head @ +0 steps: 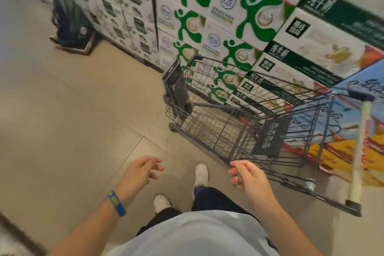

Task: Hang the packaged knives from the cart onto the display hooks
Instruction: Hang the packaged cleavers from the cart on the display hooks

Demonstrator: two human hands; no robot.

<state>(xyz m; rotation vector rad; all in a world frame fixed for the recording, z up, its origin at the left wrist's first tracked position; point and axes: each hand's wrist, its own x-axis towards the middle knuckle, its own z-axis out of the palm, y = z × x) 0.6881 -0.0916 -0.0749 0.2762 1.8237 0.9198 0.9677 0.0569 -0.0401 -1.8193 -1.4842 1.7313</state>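
Grey wire cart, one unit, standing on beige floor tiles beside a wall of stacked white-and-green cartons; contents: one dark packaged knife, propped upright in the basket's far left corner against the mesh. Left hand, blue wristband at the wrist, and right hand, both held low in front of the person, fingers loose and spread, grasping nothing; the right one hangs by the cart's near corner, and whether it touches the wire I cannot tell. White shoes, two, on the tiles between the hands.
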